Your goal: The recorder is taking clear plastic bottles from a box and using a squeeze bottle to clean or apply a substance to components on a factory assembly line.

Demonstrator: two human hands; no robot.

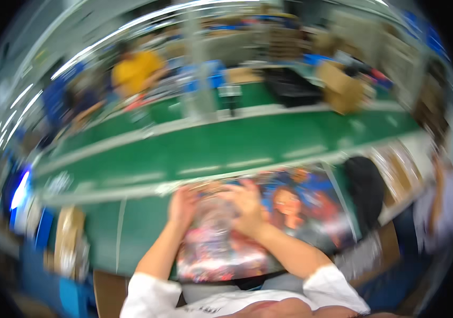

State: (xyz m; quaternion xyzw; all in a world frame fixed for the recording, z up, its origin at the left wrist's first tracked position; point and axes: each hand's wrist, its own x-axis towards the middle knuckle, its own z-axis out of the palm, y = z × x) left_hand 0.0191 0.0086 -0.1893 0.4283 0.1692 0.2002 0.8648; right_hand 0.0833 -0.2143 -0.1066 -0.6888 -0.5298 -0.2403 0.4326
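A large glossy sheet with colourful printed pictures (311, 212) lies on the green worktop in front of me. My left hand (183, 208) is at the sheet's left edge, its fingers smeared by motion. Over the left half of the sheet is my right hand (247, 209), its fingers apart and pointing away from me. Between the two hands shows a greyish, shiny patch (210, 212); blur hides whether it is a separate item or part of the print.
Beyond the worktop (102, 228) runs a long green conveyor belt (247, 143). To the right lie a black item (364, 191) and plastic-wrapped cardboard (396, 167). Across the belt are a black tray (290, 87), an open carton (339, 87) and a person in yellow (136, 71). Another person (441, 206) stands at right.
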